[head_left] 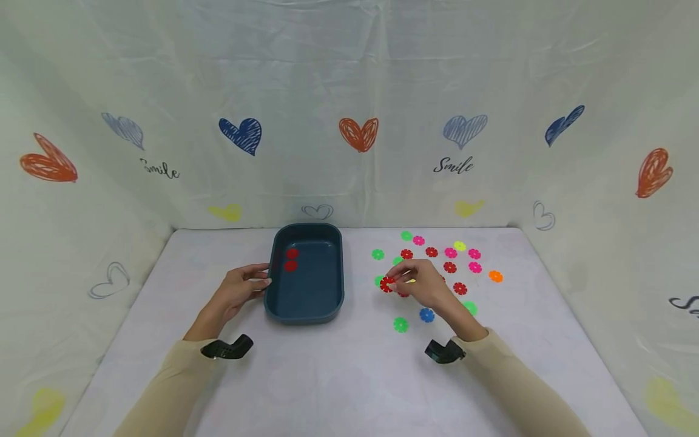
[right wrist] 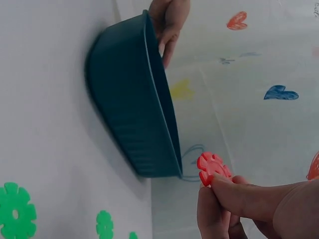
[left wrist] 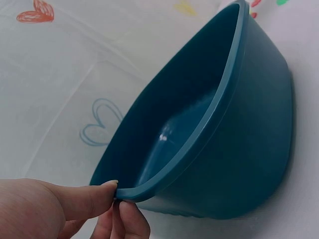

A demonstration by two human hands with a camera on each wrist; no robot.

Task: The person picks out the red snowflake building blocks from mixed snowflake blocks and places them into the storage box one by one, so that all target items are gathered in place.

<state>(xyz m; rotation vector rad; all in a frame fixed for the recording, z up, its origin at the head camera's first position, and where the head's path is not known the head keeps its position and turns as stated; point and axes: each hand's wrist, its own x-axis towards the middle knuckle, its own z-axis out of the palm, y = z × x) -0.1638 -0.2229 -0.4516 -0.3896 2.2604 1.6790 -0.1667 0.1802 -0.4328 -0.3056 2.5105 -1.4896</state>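
A dark teal plastic tub [head_left: 304, 319] stands on the white table, left of centre. My left hand [head_left: 238, 290] pinches its left rim between thumb and fingers; the left wrist view shows this rim [left wrist: 187, 157] close up. Two red notched discs [head_left: 291, 266] lie on the tub's floor. To the right of the tub, my right hand [head_left: 420, 283] holds a red interlocking disc [right wrist: 213, 165] between thumb and fingertips, raised over the scattered discs. Part of the scatter is hidden behind this hand.
Several loose notched discs are spread on the right half of the table, among them a green disc [head_left: 401, 325], a blue disc [head_left: 427, 315], an orange disc [head_left: 496, 276] and a yellow disc [head_left: 460, 246]. A white sheet [head_left: 306, 73] printed with hearts hangs behind.
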